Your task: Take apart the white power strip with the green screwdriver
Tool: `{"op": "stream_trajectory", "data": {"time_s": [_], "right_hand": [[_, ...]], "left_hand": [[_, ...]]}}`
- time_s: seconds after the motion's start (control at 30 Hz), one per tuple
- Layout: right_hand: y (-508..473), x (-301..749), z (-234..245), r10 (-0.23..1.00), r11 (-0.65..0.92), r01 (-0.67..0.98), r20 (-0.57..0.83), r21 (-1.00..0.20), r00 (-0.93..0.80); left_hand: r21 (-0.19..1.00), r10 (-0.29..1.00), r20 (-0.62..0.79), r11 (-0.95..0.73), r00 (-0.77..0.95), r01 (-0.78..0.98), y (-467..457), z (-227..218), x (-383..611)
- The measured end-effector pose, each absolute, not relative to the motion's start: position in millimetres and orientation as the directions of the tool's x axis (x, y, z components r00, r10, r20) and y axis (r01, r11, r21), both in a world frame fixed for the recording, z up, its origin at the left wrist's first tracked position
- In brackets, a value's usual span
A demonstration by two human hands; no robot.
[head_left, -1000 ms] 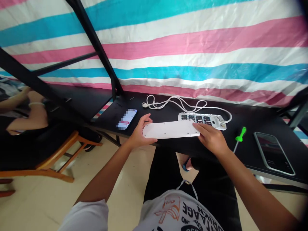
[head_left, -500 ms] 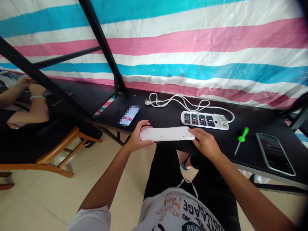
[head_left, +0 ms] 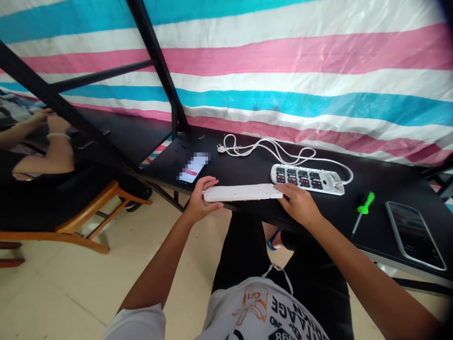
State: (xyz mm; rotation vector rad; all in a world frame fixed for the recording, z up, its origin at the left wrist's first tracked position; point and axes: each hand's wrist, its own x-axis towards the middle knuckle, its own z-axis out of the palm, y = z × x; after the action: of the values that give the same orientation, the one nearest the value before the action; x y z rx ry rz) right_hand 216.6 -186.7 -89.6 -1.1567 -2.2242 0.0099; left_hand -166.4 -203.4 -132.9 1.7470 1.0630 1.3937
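I hold a long white plastic cover plate [head_left: 240, 192] at both ends, just above the near edge of the black table [head_left: 247, 163]. My left hand [head_left: 198, 202] is curled round its left end and my right hand [head_left: 297, 204] grips its right end. Behind the plate lies the opened white power strip [head_left: 306, 179] with its dark socket parts showing; its white cord [head_left: 269, 152] coils toward the back and ends in a plug.
A green-handled screwdriver [head_left: 363, 212] and a dark phone [head_left: 415, 234] lie at the right. A lit phone [head_left: 194, 167] lies at the left. A black metal frame [head_left: 155, 61] rises at the left. Another person's arm [head_left: 53, 146] and a wooden chair [head_left: 88, 222] are far left.
The white plate has tilted from facing me to nearly flat and edge-on, and sits a little lower and nearer the table edge. Both hands kept their hold.
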Motion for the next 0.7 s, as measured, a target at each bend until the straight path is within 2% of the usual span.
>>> {"op": "stream_trajectory", "data": {"time_s": [0.2, 0.33, 0.5, 0.6, 0.7], "right_hand": [[-172.8, 211.3, -84.8, 0.755, 0.625, 0.694, 0.503, -0.358, -0.42], [-160.9, 207.6, -68.0, 0.801, 0.593, 0.662, 0.418, -0.458, -0.428], [-126.2, 202.4, -38.1, 0.901, 0.416, 0.726, 0.137, -0.547, -0.412], [-94.1, 199.6, -31.8, 0.897, 0.267, 0.702, -0.095, -0.661, -0.431], [-65.0, 194.5, -35.0, 0.874, 0.11, 0.635, -0.23, -0.765, -0.429]], "left_hand": [[0.782, 0.836, 0.548, -0.508, -0.011, 0.362, -217.8, -130.6, -185.2], [0.761, 0.834, 0.55, -0.478, -0.046, 0.44, -219.7, -118.6, -190.3], [0.788, 0.877, 0.446, -0.288, -0.181, 0.545, -196.8, -103.4, -189.5], [0.774, 0.89, 0.399, -0.197, -0.221, 0.602, -173.7, -94.6, -190.3], [0.735, 0.912, 0.358, -0.144, -0.199, 0.663, -152.6, -84.6, -190.5]]}}
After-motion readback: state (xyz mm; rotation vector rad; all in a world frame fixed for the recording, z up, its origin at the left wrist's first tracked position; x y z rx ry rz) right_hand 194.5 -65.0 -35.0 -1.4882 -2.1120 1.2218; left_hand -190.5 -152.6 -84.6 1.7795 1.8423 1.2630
